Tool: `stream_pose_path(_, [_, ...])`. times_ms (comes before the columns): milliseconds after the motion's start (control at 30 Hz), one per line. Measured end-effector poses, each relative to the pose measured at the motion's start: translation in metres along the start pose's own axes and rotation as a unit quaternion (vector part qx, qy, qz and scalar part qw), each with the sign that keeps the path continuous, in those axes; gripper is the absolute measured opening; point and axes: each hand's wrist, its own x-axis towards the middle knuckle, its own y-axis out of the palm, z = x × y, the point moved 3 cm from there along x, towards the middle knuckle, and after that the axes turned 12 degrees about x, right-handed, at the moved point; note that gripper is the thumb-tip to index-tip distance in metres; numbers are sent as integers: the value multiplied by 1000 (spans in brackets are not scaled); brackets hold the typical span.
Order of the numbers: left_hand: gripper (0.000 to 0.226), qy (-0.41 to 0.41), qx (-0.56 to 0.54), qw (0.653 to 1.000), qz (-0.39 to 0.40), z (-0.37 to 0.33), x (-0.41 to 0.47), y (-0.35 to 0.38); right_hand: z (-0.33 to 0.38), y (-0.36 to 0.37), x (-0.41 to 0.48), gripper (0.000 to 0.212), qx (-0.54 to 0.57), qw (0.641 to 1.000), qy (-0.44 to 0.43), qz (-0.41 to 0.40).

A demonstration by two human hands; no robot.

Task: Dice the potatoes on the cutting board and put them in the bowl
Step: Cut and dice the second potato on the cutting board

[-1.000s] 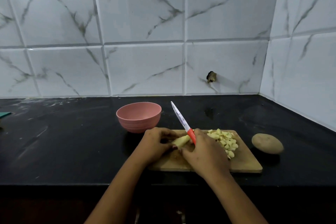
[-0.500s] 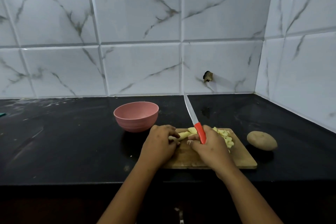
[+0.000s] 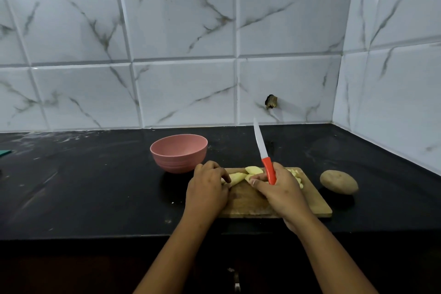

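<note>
step: lining up potato strips (image 3: 241,175) | left hand (image 3: 207,188) seemingly pinches them | right hand (image 3: 279,190) grips knife (image 3: 269,170), blade up | next: crosscut into dice

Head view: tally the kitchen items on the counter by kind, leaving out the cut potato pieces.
Pink bowl: 1
Knife: 1
Cutting board: 1
Whole unpeeled potato: 1
Total: 4

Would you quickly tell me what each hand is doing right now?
Left hand: holds the potato wedges on the cutting board.
Right hand: grips the knife by its red handle, blade pointing up.
</note>
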Motion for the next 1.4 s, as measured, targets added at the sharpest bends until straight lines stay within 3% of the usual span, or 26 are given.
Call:
stream_pose_path(333, [6, 1, -54, 999, 0, 9, -21, -7, 0, -1, -1, 16, -1, 1000, -15, 0])
stream_pose_path(500, [21, -47, -99, 994, -5, 14, -28, -8, -1, 8, 2, 16, -113, 991, -51, 45])
stream_pose_path(733, [17, -37, -133, 989, 56, 13, -34, -16, 0, 12, 12, 25, -183, 979, -39, 80])
stream_pose_path(867, [21, -32, -176, 981, 74, 13, -37, -19, -1, 9, 6, 30, -121, 988, -63, 72])
stream_pose_path(1000, [18, -36, -175, 979, 99, 11, -39, -20, 4, 1, -12, 14, -74, 993, -85, 38])
stream_pose_path(1100, [17, -48, -159, 983, 81, 10, -38, -20, 10, -11, -30, 19, -154, 984, -85, 22])
stream_pose_path(1200, [11, -53, -127, 988, 76, 5, -36, -17, 15, -16, -51, 23, -308, 946, -89, 42])
stream_pose_path(1400, [21, -49, -110, 990, 73, 4, -36, -11, 19, -13, -82, 47, -383, 917, -105, 37])
